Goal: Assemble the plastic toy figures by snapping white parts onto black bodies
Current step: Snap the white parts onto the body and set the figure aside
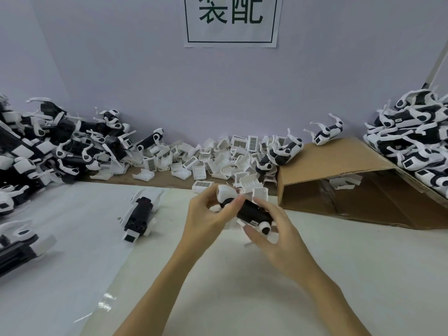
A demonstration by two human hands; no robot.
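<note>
White table (339,275): toy figure (139,215), cardboard box (339,187), white parts (218,154).

Matt black plastic body (252,212), smooth white plastic parts (218,154), brown corrugated cardboard box (339,161), glossy white tabletop (242,287), paper sign (231,20)

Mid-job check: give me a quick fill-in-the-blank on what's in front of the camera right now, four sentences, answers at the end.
1. Both hands hold one toy figure whose body is ____ in colour.
2. The left hand and right hand hold it ____ the table, not resting on it.
3. The loose white parts lie heaped against the back ____.
4. The box on the right is made of ____.

Answers: black; above; wall; cardboard
</note>
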